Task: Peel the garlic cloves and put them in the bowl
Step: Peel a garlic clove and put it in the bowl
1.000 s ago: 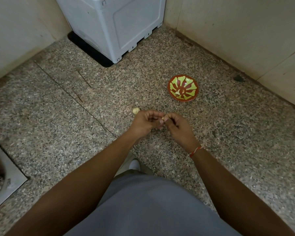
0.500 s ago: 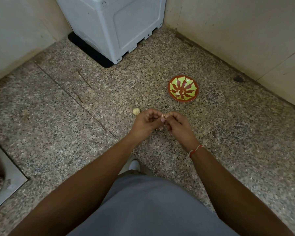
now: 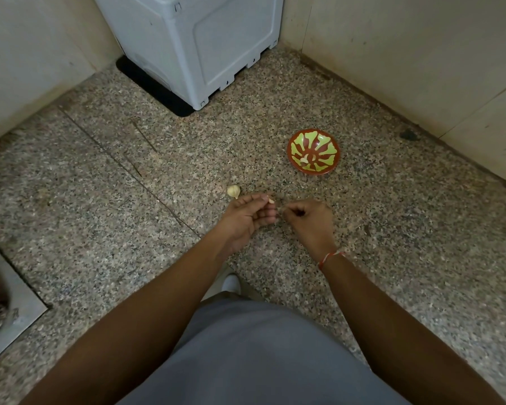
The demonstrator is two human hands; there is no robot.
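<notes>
Your grey-clothed lap (image 3: 260, 361) fills the bottom centre of the frame and hides the floor beneath it, and both forearms run up from the lower corners. A pale grey appliance (image 3: 193, 39) stands in the upper middle, its top cut off by the frame edge, on a dark mat (image 3: 152, 86). At the lower left edge a metal floor plate (image 3: 9, 311) is only partly in view, and what lies in it is blurred. The speckled stone floor (image 3: 100, 229) takes up the rest, with pale walls at upper left and upper right.

Right of centre sits the red bowl (image 3: 313, 154) with its green petal pattern; one pale peeled clove (image 3: 304, 159) lies inside. Your left hand (image 3: 246, 217) is at the centre, fingers curled, pinching a small pale garlic clove (image 3: 271, 201) at its fingertips. Your right hand (image 3: 311, 219), just beside it with a red thread (image 3: 329, 257) at the wrist, is curled with finger and thumb pressed together; whether they hold a scrap of skin is too small to tell. A garlic bulb piece (image 3: 233, 191) lies on the floor just above your left hand.
</notes>
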